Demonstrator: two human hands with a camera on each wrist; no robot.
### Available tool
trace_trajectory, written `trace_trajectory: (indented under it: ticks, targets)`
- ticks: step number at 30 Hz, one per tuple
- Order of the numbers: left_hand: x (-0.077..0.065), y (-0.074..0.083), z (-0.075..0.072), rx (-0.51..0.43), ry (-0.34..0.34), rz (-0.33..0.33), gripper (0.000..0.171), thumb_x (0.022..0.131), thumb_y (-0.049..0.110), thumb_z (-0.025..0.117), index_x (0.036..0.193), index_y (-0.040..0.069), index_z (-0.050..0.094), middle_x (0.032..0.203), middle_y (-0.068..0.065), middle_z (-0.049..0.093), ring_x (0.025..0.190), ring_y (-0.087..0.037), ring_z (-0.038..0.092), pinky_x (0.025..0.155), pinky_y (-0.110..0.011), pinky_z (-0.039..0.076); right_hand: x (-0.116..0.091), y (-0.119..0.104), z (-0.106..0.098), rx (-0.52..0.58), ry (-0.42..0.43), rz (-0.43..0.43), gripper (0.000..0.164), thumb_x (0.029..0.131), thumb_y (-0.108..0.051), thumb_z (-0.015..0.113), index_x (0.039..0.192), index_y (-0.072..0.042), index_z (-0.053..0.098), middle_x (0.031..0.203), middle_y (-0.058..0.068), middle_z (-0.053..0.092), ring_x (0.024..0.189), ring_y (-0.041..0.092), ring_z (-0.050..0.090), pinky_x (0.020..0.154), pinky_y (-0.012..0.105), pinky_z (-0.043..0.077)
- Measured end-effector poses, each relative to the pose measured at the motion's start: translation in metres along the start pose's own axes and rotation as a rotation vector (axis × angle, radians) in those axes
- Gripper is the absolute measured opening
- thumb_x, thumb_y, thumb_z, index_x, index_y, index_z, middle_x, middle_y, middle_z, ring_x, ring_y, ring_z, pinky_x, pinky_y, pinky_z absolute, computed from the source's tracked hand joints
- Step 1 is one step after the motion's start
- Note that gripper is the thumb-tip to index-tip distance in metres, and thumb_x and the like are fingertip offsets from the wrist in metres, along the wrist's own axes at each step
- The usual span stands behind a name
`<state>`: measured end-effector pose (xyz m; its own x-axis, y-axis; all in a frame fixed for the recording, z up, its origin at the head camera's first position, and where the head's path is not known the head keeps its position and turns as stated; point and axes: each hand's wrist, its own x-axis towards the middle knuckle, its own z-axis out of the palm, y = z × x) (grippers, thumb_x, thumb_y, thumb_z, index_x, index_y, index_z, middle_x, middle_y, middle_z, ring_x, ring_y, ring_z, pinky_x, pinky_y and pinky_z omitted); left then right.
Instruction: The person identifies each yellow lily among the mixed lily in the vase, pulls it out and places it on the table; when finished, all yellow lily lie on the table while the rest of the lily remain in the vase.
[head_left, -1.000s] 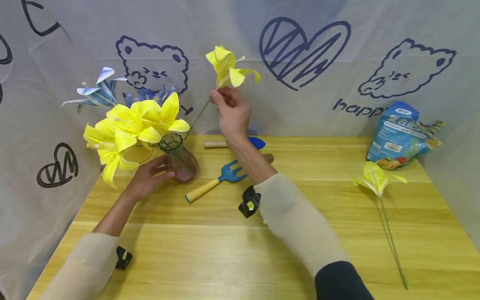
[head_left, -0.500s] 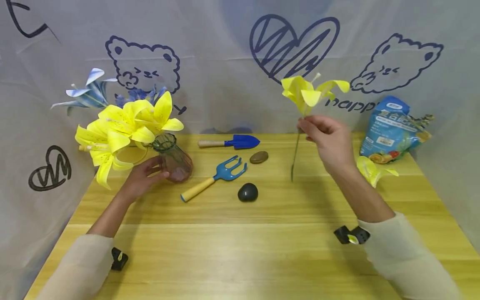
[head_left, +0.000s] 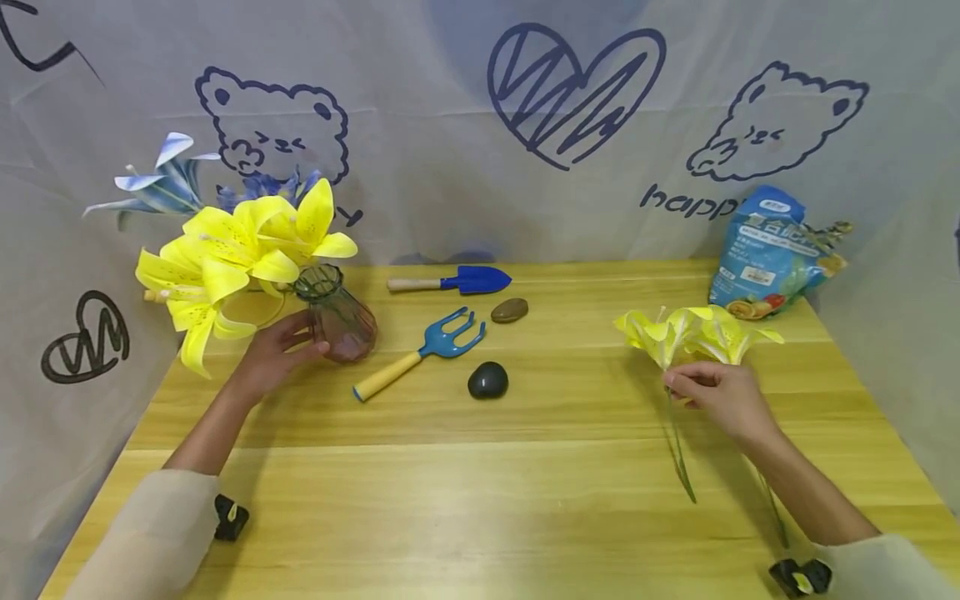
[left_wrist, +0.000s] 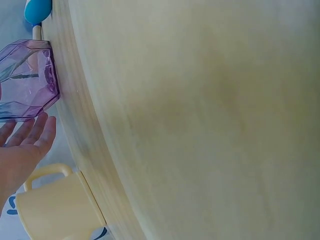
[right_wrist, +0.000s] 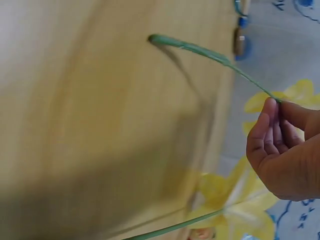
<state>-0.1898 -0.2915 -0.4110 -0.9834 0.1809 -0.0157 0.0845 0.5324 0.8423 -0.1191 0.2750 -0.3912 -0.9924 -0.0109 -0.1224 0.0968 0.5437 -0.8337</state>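
Observation:
My right hand pinches the green stem of a yellow lily just under its bloom, thumb against fingertips. The lower stem slants down toward the table. A second yellow lily is right beside it, its stem partly behind my hand and wrist. My left hand is at the left side of a pinkish glass vase, its fairly straight fingers right at the glass. Several yellow lilies and a blue lily lean left at the vase, over my left hand.
Mid-table are a blue garden fork, a blue trowel, a black stone and a brown stone. A blue printed bag stands back right. A yellow mug is beside my left hand, behind the blooms.
My right hand has carried the lily from beside the vase to the right and down, next to the second lily. My left hand has stayed at the vase; the head view has shifted slightly.

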Motion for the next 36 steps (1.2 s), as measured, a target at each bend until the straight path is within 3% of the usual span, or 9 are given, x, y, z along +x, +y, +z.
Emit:
trace_trajectory:
  ticks: [7,15,24,27,31,33,36]
  targets:
    - [0.002,0.002,-0.003,0.002,0.000,0.004,0.066,0.083,0.030,0.060,0.137,0.008,0.030,0.136,-0.014,0.033,0.119,-0.035,0.038,0.089,-0.045,0.041,-0.002,0.019,0.004,-0.105,-0.048,0.023,0.046,0.083,-0.038,0.059,0.099,0.005,0.064,0.086,0.014,0.065,0.072,0.020,0.063,0.061,0.029,0.053]
    - [0.002,0.004,-0.006,-0.016,0.003,-0.003,0.066,0.083,0.030,0.061,0.137,0.008,0.030,0.135,-0.015,0.034,0.118,-0.036,0.039,0.088,-0.045,0.041,0.005,0.024,0.008,-0.254,0.033,-0.026,0.034,0.085,-0.030,0.058,0.092,0.002,0.066,0.076,0.010,0.066,0.064,0.018,0.063,0.049,0.025,0.049]
    - [0.001,0.007,-0.005,-0.030,-0.016,-0.107,0.073,0.081,0.039,0.061,0.139,0.011,0.026,0.137,-0.013,0.032,0.120,-0.036,0.035,0.090,-0.048,0.039,0.009,0.018,0.003,-0.363,0.021,-0.083,0.026,0.085,-0.024,0.058,0.088,0.001,0.065,0.070,0.007,0.065,0.058,0.017,0.060,0.044,0.025,0.044]
    - [-0.001,0.006,-0.005,-0.012,-0.025,-0.115,0.074,0.081,0.040,0.060,0.139,0.011,0.025,0.137,-0.013,0.032,0.120,-0.036,0.035,0.090,-0.049,0.038,0.005,0.006,0.000,-0.490,0.002,-0.124,0.022,0.083,-0.020,0.061,0.074,0.000,0.065,0.058,0.003,0.059,0.048,0.013,0.051,0.040,0.025,0.039]
    - [-0.004,0.001,-0.003,-0.011,-0.007,-0.077,0.069,0.083,0.036,0.059,0.138,0.009,0.028,0.135,-0.015,0.035,0.117,-0.037,0.039,0.089,-0.046,0.041,-0.001,-0.030,0.004,-0.675,-0.026,-0.203,0.023,0.080,-0.018,0.064,0.061,-0.005,0.062,0.051,-0.003,0.051,0.043,0.009,0.041,0.039,0.024,0.035]
    - [-0.005,0.000,-0.001,-0.062,0.032,-0.035,0.065,0.084,0.027,0.061,0.137,0.008,0.028,0.132,-0.018,0.038,0.112,-0.037,0.044,0.085,-0.039,0.045,-0.001,-0.051,0.014,-0.663,-0.038,-0.240,0.020,0.080,-0.017,0.065,0.064,-0.006,0.063,0.054,-0.002,0.054,0.045,0.009,0.044,0.040,0.025,0.037]
    - [-0.005,-0.001,0.003,-0.170,0.085,0.066,0.062,0.082,0.010,0.063,0.134,0.002,0.030,0.128,-0.025,0.040,0.104,-0.034,0.052,0.078,-0.028,0.049,0.006,-0.082,0.038,-0.543,-0.053,-0.297,0.011,0.081,-0.018,0.064,0.079,-0.007,0.067,0.068,-0.001,0.062,0.056,0.010,0.054,0.049,0.026,0.045]
